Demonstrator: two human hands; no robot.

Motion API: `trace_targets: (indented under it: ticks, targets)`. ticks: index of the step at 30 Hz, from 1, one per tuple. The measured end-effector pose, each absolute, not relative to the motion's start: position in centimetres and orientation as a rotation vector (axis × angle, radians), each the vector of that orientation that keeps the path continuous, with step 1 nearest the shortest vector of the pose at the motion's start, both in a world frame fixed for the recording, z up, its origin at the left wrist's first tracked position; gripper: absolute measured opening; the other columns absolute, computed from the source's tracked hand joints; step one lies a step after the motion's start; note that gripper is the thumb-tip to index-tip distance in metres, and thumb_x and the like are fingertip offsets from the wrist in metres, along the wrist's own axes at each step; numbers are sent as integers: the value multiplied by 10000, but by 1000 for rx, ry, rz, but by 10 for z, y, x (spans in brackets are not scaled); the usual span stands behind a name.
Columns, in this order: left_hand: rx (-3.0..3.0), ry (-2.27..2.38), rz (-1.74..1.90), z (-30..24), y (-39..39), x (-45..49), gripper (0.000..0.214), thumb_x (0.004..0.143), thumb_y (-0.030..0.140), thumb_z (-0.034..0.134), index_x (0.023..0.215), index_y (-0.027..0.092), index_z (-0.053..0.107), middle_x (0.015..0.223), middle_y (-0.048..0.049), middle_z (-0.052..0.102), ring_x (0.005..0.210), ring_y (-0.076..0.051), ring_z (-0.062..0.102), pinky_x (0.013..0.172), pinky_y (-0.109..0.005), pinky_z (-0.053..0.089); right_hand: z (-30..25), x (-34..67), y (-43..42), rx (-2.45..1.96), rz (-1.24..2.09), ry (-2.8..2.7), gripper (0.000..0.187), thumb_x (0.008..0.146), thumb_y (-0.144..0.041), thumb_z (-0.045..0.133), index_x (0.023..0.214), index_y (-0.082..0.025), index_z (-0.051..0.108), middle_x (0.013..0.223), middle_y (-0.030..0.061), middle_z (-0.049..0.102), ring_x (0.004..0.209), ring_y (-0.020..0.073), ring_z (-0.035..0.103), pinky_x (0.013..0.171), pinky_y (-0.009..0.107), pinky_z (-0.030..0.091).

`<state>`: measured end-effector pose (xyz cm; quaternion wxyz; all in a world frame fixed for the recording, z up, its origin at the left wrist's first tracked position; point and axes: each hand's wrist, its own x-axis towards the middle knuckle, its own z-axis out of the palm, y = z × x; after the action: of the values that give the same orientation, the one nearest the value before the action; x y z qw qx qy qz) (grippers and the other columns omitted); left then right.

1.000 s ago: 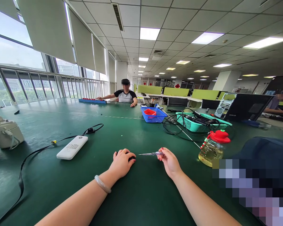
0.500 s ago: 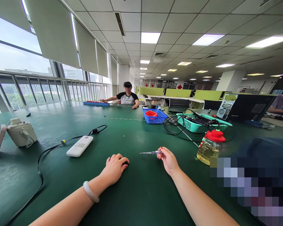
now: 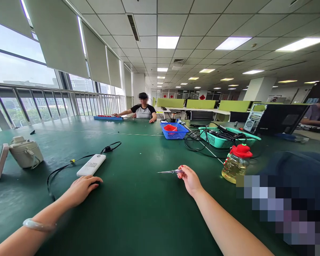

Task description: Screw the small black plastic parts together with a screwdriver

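My right hand (image 3: 189, 179) pinches the clear handle of a slim screwdriver (image 3: 167, 172). Its thin metal shaft points left, roughly level, just above or on the green table (image 3: 138, 220); I cannot tell which. My left hand (image 3: 84, 188), with a pale bangle at the wrist, rests palm down at the near end of a white power bank (image 3: 92, 165). Its fingers are loosely stretched and hold nothing; whether they touch the power bank is unclear. Behind the left hand runs a black cable (image 3: 69, 164) with a yellow tie.
A beige flask (image 3: 26, 153) and an upright phone-like slab (image 3: 1, 161) stand at left. Right are a red-lidded jar (image 3: 236, 165), a blue basket (image 3: 175, 132) and a teal basket (image 3: 217, 140) with tangled cables. Another person (image 3: 144, 110) sits at the far end by a blue tray (image 3: 108, 118).
My left hand has moved left across the table, from beside the screwdriver tip to the power bank. The right hand keeps its hold on the screwdriver, nearly still.
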<state>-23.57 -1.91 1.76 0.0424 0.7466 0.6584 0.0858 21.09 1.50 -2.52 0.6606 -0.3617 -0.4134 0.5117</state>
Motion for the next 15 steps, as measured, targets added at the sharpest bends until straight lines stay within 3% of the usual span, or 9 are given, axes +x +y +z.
trace_targets:
  ticks: [7,12,15]
  targets:
    - [2215,2139,467,38,-20,-244,460,866,450,269,1120,259,600,1206,70,637,1096,-208,547,956,-286,397,-26,212,15,-816,1166,-939,283,670,-455,746,663,-188,653,511,-28,531,529,130,489,595,290,405]
    - [1874,2389,643,43,-30,-239,487,897,413,210,1267,276,495,963,105,684,875,-165,577,757,-218,417,-26,211,15,-807,1166,-942,286,671,-457,747,662,-188,650,513,-30,524,530,130,485,585,288,397]
    - [1764,2399,709,43,-35,-240,496,891,386,224,1277,278,515,907,84,693,728,-136,571,661,-196,403,-26,212,15,-808,1174,-944,291,666,-463,752,666,-189,655,516,-29,521,533,131,482,583,289,392]
